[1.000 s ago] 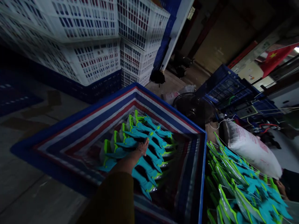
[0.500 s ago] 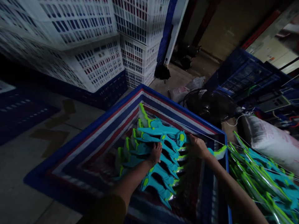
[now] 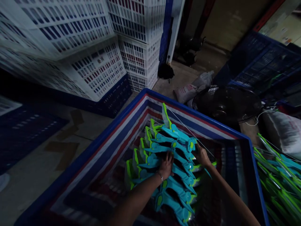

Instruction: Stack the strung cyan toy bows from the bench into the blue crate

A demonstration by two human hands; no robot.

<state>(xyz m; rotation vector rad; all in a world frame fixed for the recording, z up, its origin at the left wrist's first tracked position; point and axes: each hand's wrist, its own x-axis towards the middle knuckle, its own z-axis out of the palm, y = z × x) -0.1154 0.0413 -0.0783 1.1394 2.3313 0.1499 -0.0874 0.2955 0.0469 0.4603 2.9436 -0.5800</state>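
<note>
Several teal toy bows [image 3: 175, 183] with lime-edged limbs lie nested in a row inside a large blue bin [image 3: 257, 175]. At the row's far end is one more toy bow [image 3: 177, 133], tilted, its thin white string stretched along the far side. My right hand [image 3: 201, 155] is closed around this bow near its right end; the fingertips are partly hidden. My left hand [image 3: 166, 164] rests on the middle of the row, fingers spread over the bows and not wrapped round any.
Striped red, white and blue sheeting [image 3: 117, 141] lines the bin. More toy bows [image 3: 279, 175] are heaped to its right. Stacked white crates [image 3: 94, 66] stand at the back left. A dark round fan-like object [image 3: 225, 102] and white sacks [image 3: 285, 131] lie beyond the bin.
The far bow has turned, and its right limb now sits closer to the row. My right hand has moved with it. My left hand has spread its fingers more. The camera view has shifted.
</note>
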